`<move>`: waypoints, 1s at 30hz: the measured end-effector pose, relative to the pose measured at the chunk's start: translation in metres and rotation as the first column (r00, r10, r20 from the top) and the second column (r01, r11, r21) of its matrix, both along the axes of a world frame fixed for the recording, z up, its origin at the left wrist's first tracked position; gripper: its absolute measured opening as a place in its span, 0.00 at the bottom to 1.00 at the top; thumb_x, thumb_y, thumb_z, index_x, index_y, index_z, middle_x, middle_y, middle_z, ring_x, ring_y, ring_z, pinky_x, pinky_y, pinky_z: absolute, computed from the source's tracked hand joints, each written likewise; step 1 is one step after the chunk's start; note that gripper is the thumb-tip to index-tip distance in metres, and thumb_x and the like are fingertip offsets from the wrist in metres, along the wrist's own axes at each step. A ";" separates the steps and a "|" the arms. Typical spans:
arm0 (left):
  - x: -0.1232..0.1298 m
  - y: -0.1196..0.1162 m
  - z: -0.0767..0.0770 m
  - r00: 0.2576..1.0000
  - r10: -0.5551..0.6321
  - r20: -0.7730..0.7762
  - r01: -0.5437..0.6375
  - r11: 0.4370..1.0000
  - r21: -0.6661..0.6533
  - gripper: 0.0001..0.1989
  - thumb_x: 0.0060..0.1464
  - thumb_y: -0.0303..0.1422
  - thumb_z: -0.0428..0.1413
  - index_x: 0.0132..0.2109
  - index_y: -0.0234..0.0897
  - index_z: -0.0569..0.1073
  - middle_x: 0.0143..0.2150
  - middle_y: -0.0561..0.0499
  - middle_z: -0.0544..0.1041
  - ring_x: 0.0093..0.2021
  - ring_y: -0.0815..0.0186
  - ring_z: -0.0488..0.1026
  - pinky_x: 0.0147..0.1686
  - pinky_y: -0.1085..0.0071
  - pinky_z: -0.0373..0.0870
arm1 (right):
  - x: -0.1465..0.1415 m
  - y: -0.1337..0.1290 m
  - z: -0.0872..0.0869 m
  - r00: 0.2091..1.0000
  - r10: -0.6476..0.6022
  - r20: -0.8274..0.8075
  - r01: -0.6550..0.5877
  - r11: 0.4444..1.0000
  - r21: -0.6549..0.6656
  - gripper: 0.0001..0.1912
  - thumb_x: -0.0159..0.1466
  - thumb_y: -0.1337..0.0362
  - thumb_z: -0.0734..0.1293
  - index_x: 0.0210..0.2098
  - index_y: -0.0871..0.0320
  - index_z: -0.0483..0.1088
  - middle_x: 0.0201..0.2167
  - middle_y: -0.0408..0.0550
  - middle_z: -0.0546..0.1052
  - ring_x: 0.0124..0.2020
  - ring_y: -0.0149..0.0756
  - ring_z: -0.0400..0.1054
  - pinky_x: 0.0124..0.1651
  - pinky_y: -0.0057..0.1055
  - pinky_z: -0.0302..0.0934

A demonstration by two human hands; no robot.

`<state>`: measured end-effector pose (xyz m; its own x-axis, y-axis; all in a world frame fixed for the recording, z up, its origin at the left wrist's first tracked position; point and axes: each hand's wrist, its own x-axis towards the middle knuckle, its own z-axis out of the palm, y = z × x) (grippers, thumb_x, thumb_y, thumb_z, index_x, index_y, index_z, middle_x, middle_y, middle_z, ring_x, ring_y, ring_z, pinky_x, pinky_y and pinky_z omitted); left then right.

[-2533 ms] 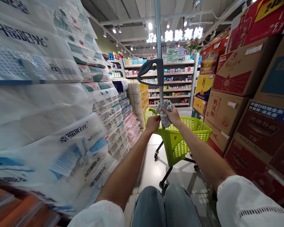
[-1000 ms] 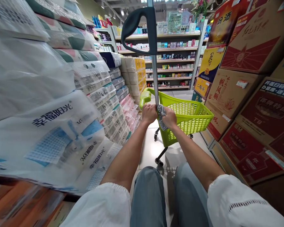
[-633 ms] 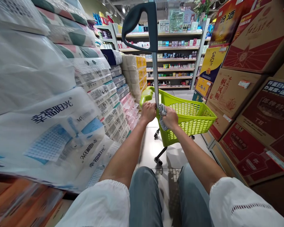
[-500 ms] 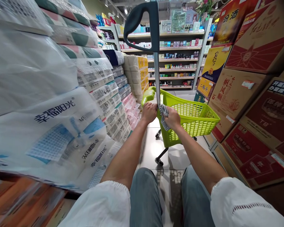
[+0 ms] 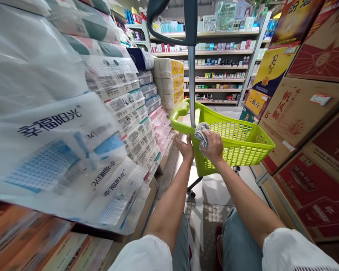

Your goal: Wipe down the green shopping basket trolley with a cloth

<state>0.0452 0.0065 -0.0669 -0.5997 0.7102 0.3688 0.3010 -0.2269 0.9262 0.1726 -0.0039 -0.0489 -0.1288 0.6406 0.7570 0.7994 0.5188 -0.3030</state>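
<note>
A lime-green shopping basket cart (image 5: 240, 150) stands in the aisle in front of me, with a grey metal pole and a dark loop handle (image 5: 190, 22) rising above it. My right hand (image 5: 213, 146) is closed on a grey-and-white striped cloth (image 5: 201, 133), which lies against the basket's near rim. My left hand (image 5: 185, 148) is just below the rim at the basket's near left corner, fingers apart and thumb up, with nothing seen in it. Whether its fingertips touch the basket is hard to tell.
Stacked plastic-wrapped paper packs (image 5: 51, 150) line the left side. Liquor cartons (image 5: 305, 109) are piled on the right. Shelves of small boxed goods (image 5: 220, 51) stand across the back. Orange packages (image 5: 25, 233) lie at the lower left.
My left hand has come off the pole's base and dropped below the rim, its fingers spreading. My right hand and the cloth are slightly lower and further right in view. The view has shifted closer.
</note>
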 end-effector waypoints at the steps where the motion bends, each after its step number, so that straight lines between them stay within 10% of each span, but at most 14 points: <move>1: 0.001 0.002 -0.008 0.990 -0.073 0.117 0.076 0.997 -0.022 0.30 0.60 0.52 0.47 0.60 0.35 0.61 0.59 0.36 0.67 0.60 0.55 0.66 0.56 0.58 0.65 | -0.001 0.000 0.000 1.000 0.008 0.022 -0.008 1.000 0.012 0.23 0.65 0.57 0.60 0.59 0.52 0.65 0.59 0.49 0.68 0.55 0.47 0.60 0.60 0.42 0.51; 6: -0.002 0.013 -0.022 0.808 -0.453 0.378 0.451 0.887 0.100 0.28 0.58 0.56 0.45 0.47 0.37 0.72 0.42 0.45 0.78 0.44 0.61 0.76 0.42 0.68 0.72 | -0.017 0.004 0.010 0.992 0.045 0.120 -0.051 0.998 0.045 0.22 0.68 0.56 0.58 0.59 0.47 0.66 0.62 0.48 0.64 0.59 0.48 0.55 0.61 0.44 0.47; 10: -0.013 0.025 -0.025 0.717 -0.475 0.510 0.494 0.862 0.108 0.21 0.61 0.49 0.48 0.43 0.36 0.74 0.38 0.48 0.79 0.40 0.65 0.76 0.43 0.68 0.72 | -0.028 0.016 0.005 0.987 0.057 0.152 -0.066 0.996 0.056 0.20 0.68 0.57 0.57 0.57 0.49 0.68 0.60 0.49 0.66 0.57 0.48 0.55 0.61 0.44 0.48; 20: -0.030 0.043 -0.035 0.575 -0.647 0.501 0.647 0.734 0.205 0.20 0.59 0.48 0.53 0.43 0.34 0.75 0.40 0.46 0.80 0.43 0.65 0.76 0.44 0.70 0.72 | 0.001 0.023 -0.072 0.871 0.202 0.448 -0.163 0.979 -0.124 0.18 0.68 0.63 0.57 0.53 0.49 0.71 0.56 0.48 0.71 0.49 0.46 0.60 0.53 0.44 0.53; 30: -0.032 0.038 -0.026 0.597 -0.607 0.525 0.635 0.758 0.153 0.09 0.57 0.32 0.56 0.44 0.34 0.76 0.38 0.49 0.79 0.39 0.69 0.75 0.48 0.67 0.72 | -0.023 0.028 -0.014 0.957 0.052 0.286 -0.066 0.997 0.040 0.21 0.69 0.61 0.54 0.59 0.49 0.65 0.64 0.46 0.62 0.56 0.51 0.56 0.57 0.48 0.49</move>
